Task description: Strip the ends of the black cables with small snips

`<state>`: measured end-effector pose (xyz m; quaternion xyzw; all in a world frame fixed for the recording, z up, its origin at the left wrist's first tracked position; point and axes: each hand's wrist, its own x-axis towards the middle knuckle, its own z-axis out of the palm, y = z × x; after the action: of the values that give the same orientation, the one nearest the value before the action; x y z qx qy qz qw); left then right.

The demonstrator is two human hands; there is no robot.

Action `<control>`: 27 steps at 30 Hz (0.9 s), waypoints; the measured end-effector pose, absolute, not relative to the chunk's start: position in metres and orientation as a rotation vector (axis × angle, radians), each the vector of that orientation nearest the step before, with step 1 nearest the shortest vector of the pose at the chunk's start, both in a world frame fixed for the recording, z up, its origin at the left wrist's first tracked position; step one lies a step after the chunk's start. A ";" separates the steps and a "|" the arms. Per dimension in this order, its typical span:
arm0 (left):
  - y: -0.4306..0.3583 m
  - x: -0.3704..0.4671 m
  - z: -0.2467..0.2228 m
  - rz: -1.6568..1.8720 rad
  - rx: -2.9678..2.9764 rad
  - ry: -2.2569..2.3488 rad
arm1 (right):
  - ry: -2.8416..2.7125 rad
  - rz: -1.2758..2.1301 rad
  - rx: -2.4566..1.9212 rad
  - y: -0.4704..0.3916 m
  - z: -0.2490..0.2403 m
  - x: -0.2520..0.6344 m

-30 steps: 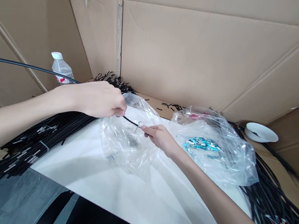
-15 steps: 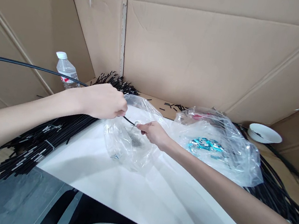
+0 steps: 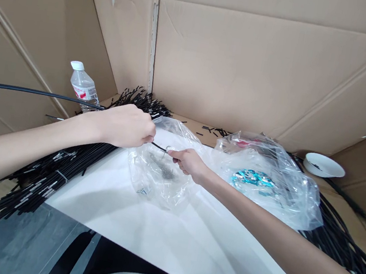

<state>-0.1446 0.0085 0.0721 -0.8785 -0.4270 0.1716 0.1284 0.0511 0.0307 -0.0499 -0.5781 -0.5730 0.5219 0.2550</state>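
My left hand (image 3: 129, 125) is closed round a thin black cable (image 3: 33, 92), which runs out leftward past my forearm. The short front length of that cable slants down to the right from my fingers. At its tip, my right hand (image 3: 188, 162) is pinched, and a small thin curved piece (image 3: 168, 148) shows at the fingertips; most of it is hidden. Beneath both hands lies a clear plastic bag (image 3: 160, 193) with small greyish parts in it, too fine to name. Left of it rests a thick bundle of black cables (image 3: 47, 180) with pale ends.
A water bottle (image 3: 84, 86) stands at the back left. To the right are another clear bag (image 3: 292, 191) with shiny blue pieces (image 3: 254, 178), a white bowl (image 3: 324, 166) and more black cables (image 3: 341, 231). Short black offcuts (image 3: 216, 131) lie along the cardboard wall (image 3: 250, 64).
The cable's long left part hangs a little lower in view. Both hands keep nearly the same place and hold; the whole view has shifted slightly.
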 end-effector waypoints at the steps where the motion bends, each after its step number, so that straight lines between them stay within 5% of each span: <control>1: 0.008 -0.144 0.072 0.501 -2.555 -1.245 | -1.552 1.414 -1.568 0.030 -0.050 0.051; 27: 0.004 -0.145 0.063 0.519 -2.523 -1.199 | -1.627 1.295 -1.591 0.032 -0.065 0.046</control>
<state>-0.1450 0.0037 0.0635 -0.8779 -0.4173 0.1807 0.1498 0.0462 0.0322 -0.0654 -0.5870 -0.6002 0.4777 0.2587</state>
